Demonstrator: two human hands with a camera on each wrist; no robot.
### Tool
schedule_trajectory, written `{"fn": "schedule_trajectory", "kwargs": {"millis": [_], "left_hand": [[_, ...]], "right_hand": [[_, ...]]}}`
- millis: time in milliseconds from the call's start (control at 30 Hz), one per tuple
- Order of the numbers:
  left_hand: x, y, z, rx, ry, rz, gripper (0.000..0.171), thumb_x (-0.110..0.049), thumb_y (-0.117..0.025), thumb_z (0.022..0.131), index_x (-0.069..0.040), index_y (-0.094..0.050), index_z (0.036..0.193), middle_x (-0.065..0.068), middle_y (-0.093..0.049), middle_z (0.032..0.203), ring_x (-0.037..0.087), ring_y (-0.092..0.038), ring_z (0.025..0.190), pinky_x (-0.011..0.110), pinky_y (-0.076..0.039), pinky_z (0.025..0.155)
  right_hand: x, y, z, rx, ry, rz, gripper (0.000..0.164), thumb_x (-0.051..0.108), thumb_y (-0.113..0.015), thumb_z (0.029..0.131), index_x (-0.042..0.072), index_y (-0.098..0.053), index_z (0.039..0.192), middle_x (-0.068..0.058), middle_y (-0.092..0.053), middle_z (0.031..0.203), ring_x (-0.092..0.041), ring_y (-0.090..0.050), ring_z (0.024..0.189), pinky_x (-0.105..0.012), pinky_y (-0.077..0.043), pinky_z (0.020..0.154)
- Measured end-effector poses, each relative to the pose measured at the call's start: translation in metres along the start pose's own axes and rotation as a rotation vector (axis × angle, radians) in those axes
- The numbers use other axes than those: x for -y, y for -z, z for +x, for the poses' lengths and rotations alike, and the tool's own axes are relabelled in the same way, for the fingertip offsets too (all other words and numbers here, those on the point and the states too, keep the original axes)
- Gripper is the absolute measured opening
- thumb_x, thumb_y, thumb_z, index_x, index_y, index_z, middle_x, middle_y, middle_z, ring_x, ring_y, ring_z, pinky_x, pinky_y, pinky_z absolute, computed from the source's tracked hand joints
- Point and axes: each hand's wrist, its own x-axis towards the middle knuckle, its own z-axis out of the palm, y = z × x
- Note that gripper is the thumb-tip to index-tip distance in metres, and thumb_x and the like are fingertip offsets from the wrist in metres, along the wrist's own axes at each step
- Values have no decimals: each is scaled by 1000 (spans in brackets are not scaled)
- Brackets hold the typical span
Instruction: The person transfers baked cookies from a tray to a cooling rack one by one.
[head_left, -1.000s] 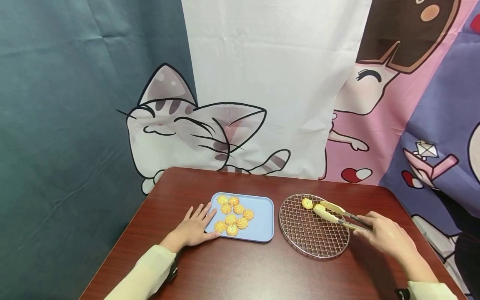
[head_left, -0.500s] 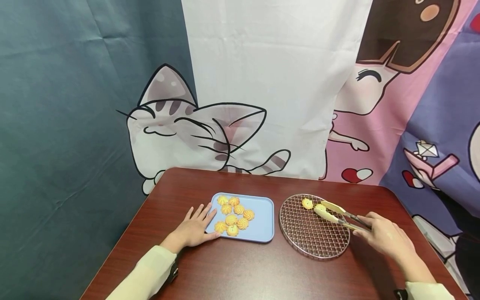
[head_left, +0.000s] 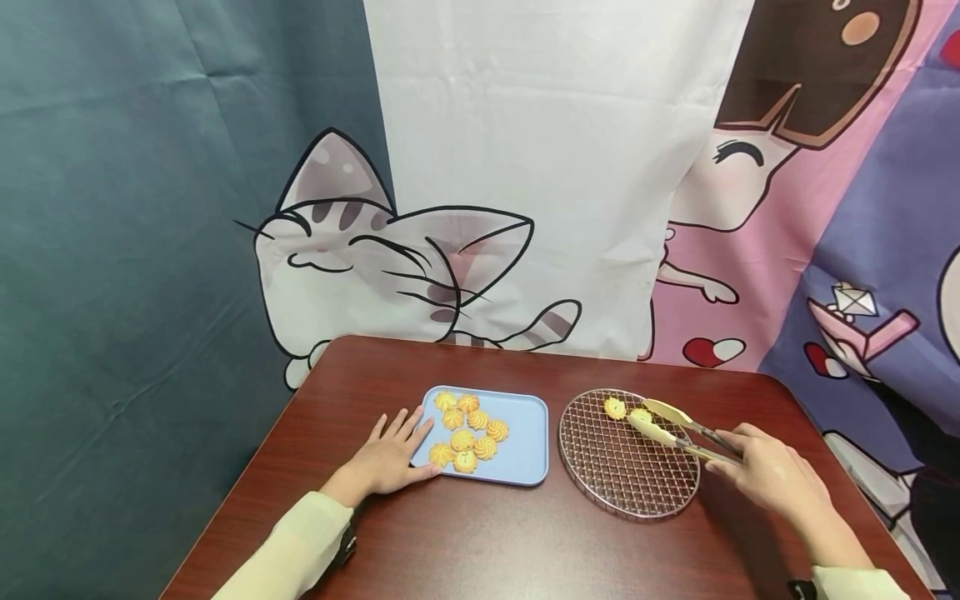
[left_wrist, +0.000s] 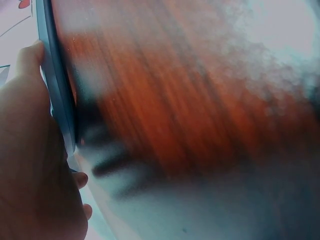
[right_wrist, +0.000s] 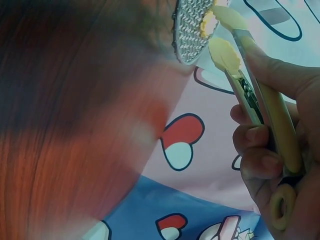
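My left hand (head_left: 386, 458) lies with spread, straight fingers at the left edge of a blue tray (head_left: 525, 437), the thumb by its front corner. Several golden swirl cookies (head_left: 462, 440) are grouped on the tray's left half. In my right hand (head_left: 780, 471) is a pair of food tongs (head_left: 654, 431) with pale yellow tips, which the right wrist view shows gripped by thumb and curled fingers. The tips stand apart around a cookie (head_left: 642, 416) on a round wire rack (head_left: 630, 475). A second cookie (head_left: 615, 407) sits just left of it.
Tray and rack stand side by side on a dark red-brown table (head_left: 487, 533), with a narrow gap between them. Behind the table hangs a printed cloth (head_left: 525, 150) with cartoon figures. The table's rounded right corner lies beyond the rack.
The tips of the tongs have spread slightly wider around the cookie on the rack. My left hand, the tray and the cookies have kept their places.
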Motion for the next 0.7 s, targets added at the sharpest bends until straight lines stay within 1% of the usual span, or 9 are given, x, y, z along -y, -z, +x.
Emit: {"fn": "schedule_trajectory", "kwargs": {"millis": [167, 333, 500, 600, 700], "left_hand": [[1, -2, 0, -2, 3, -3, 92, -78, -42, 92, -19, -28, 162, 7, -16, 170, 37, -16, 155, 61, -10, 121], [2, -2, 1, 5, 8, 4, 93, -79, -41, 92, -20, -26, 162, 6, -14, 170, 36, -15, 155, 60, -10, 121], [1, -2, 0, 5, 3, -6, 92, -78, -42, 93, -19, -27, 162, 7, -14, 170, 37, -15, 155, 61, -9, 121], [1, -2, 0, 3, 3, -7, 92, -78, -42, 93, -19, -27, 162, 7, -15, 170, 36, -15, 155, 61, -9, 121], [1, -2, 0, 0, 2, -7, 92, -79, -41, 92, -19, -28, 162, 7, -16, 170, 37, -16, 155, 61, -10, 121]], "right_hand": [[10, 5, 0, -13, 0, 4, 43, 35, -86, 78, 13, -76, 114, 3, -61, 92, -23, -61, 72, -41, -43, 56], [28, 7, 1, -38, 37, 3, 50, 34, -87, 78, 11, -74, 121, 4, -62, 95, -20, -60, 72, -40, -44, 56], [46, 5, 3, -39, 61, 15, 54, 37, -87, 77, 11, -74, 122, 1, -66, 102, -19, -61, 72, -40, -45, 56], [54, 2, 4, -43, 69, 18, 54, 37, -87, 77, 11, -74, 122, 1, -66, 103, -18, -61, 71, -39, -45, 56], [60, -2, 5, -50, 79, 19, 54, 37, -88, 77, 11, -75, 121, -1, -66, 106, -21, -64, 73, -41, -47, 56]]}}
